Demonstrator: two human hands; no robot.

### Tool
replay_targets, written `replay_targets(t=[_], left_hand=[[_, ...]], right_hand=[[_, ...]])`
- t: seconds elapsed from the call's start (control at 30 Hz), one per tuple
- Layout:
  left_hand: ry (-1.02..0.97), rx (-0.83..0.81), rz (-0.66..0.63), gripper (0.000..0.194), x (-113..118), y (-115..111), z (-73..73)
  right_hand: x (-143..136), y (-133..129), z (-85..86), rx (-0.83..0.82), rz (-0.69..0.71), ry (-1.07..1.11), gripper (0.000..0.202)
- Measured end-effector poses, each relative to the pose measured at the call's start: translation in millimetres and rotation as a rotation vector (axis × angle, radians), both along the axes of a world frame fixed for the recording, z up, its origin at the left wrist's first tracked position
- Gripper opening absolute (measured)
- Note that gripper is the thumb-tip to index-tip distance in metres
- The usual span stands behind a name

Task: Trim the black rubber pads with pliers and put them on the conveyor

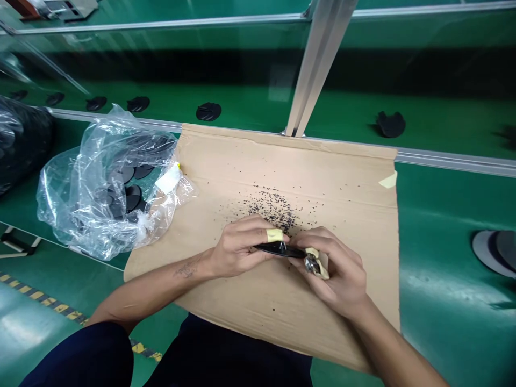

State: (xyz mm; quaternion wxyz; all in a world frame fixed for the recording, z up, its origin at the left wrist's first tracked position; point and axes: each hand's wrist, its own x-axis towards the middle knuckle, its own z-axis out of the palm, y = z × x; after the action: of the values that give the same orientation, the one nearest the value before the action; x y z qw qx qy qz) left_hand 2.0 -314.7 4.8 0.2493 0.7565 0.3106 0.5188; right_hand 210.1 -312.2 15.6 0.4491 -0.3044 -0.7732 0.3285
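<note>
A thin black disc-like part (274, 248) is held edge-on between both hands, above the cardboard sheet (242, 301). My left hand (244, 244) pinches its left side, with yellow tape round one finger. My right hand (336, 269) is closed round a small tool with a metal end (312, 262) and pale yellow wrapping, which meets the right end of the black part. The rest of the tool is hidden in the palm. Many small black scraps (278, 209) lie on the cardboard just beyond the hands.
A clear plastic bag (97, 188) holding several black discs lies at the left. Several black parts, one of them here (208, 111), rest behind the metal rail. An upright metal post (318, 64) stands behind the cardboard. Round grey and black pieces (497, 250) are at the right.
</note>
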Motion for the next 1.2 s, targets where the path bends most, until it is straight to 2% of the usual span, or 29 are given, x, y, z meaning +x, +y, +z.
replay_targets(t=[0.37, 0.77, 0.93, 1.07, 1.2], left_hand=[[-0.002, -0.013, -0.004, 0.023, 2.5, -1.4, -3.3], [-0.050, -0.157, -0.079, 0.025, 2.3, -2.5, -5.0], [-0.081, -0.221, -0.073, 0.028, 1.7, -4.1, -4.0], [-0.057, -0.178, -0.067, 0.021, 0.2, -1.6, -2.8], [-0.060, -0.160, -0.114, 0.019, -0.6, 0.5, -1.3]], right_hand=[[-1.0, -1.4, 0.5, 0.027, -0.020, -0.019, 0.023], [-1.9, -2.4, 6.4, -0.096, -0.021, -0.001, 0.018], [-0.9, -1.6, 5.2, -0.046, -0.019, 0.001, 0.018], [-0.8, -1.9, 4.5, 0.014, 0.027, -0.027, 0.016], [-0.6, -1.2, 3.2, 0.006, 0.045, -0.039, 0.017]])
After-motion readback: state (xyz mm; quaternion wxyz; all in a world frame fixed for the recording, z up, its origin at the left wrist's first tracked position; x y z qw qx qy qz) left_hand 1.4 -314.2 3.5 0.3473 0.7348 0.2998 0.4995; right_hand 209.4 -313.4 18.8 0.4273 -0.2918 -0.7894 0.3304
